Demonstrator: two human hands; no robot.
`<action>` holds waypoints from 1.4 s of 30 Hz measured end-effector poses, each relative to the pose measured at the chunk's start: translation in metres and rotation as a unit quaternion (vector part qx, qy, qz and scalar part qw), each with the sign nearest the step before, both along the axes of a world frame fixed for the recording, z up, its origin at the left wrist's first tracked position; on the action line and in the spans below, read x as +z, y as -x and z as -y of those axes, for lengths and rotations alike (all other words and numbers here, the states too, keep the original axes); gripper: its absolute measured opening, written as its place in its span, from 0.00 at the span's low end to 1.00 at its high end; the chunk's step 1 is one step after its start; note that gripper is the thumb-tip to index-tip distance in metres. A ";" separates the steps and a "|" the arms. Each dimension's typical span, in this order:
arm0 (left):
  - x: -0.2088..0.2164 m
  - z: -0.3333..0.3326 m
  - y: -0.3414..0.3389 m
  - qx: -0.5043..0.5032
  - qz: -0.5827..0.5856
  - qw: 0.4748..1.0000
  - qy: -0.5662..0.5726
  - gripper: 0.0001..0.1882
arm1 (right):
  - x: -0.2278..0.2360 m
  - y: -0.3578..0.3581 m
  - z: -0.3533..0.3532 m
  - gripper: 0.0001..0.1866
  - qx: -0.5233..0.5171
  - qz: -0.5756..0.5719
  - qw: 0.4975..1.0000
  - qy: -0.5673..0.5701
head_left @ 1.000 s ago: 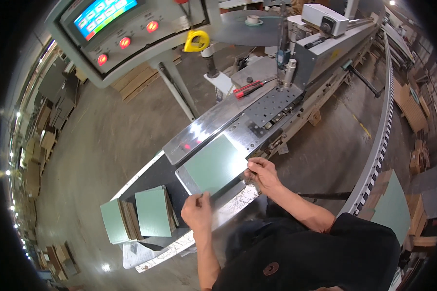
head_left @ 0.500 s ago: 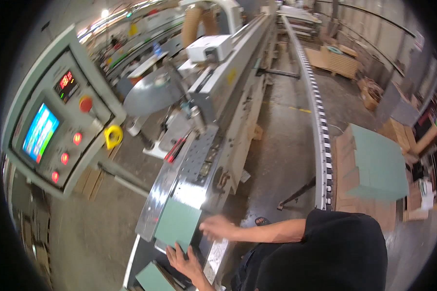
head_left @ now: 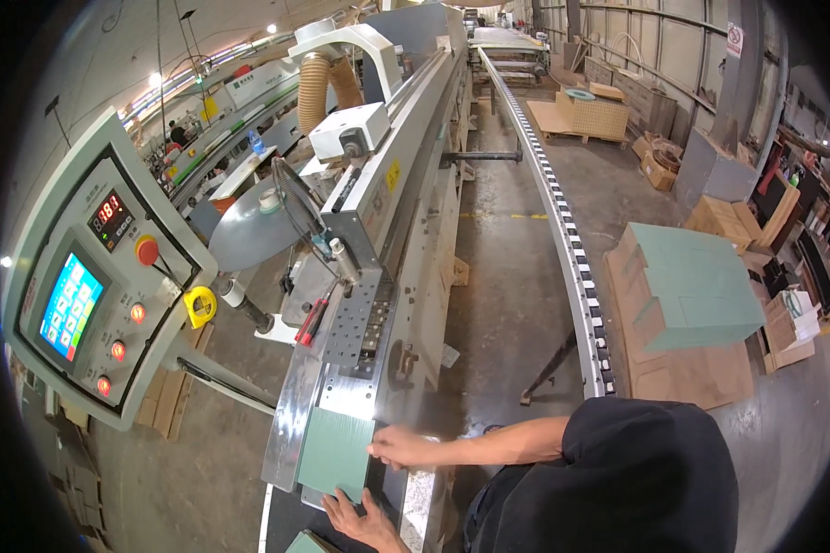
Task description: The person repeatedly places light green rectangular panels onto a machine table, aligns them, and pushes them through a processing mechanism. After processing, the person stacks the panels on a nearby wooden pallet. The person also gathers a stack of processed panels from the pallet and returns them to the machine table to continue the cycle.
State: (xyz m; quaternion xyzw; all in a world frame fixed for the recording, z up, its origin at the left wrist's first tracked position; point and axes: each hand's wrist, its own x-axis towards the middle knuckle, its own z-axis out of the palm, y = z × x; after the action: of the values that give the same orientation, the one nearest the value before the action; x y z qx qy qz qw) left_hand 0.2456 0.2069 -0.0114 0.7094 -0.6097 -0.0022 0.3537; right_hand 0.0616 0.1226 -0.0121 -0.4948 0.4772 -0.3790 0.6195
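Note:
A flat green panel (head_left: 336, 452) lies on the metal infeed bed of a long machine. My left hand (head_left: 361, 522) is open, its spread fingers on the panel's near edge. On the right side, my right hand (head_left: 402, 447) is closed, with thumb and fingers pinched at the panel's right edge. Partly cut off at the lower edge is another green panel (head_left: 306, 544), below my left hand. Ahead of the panel is a perforated metal plate (head_left: 350, 334), with red-handled pliers (head_left: 314, 320) beside it.
To the left stands a control panel (head_left: 101, 276) with a lit screen and red buttons; a yellow tape measure (head_left: 199, 306) sits at its edge. A roller rail (head_left: 563, 221) runs along the right. Beyond it, green panels (head_left: 696, 286) are stacked on cardboard.
My right hand has come in against the panel's right edge. My left hand stays at the near edge. The view has tilted up, so the lower green panel shows less.

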 end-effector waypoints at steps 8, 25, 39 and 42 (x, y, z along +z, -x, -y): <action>-0.006 0.005 -0.006 -0.028 0.023 0.999 0.037 0.28 | -0.001 0.001 0.005 0.18 0.015 -0.016 1.000 0.000; 0.006 0.078 0.082 -0.047 0.049 0.997 0.026 0.27 | 0.023 0.090 0.076 0.14 -0.010 0.055 0.997 -0.060; 0.017 0.194 0.205 -0.099 0.020 0.994 0.041 0.25 | 0.014 0.213 0.187 0.14 -0.031 0.039 0.997 -0.063; 0.008 0.214 0.229 -0.094 -0.001 0.994 0.046 0.24 | 0.001 0.240 0.207 0.15 -0.044 0.020 0.997 -0.060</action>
State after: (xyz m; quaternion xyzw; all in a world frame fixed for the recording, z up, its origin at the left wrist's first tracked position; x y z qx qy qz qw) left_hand 0.0163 -0.0069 -0.0033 0.6317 -0.6728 -0.0084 0.3850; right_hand -0.1784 -0.0847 -0.0106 -0.4276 0.5080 -0.3869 0.6399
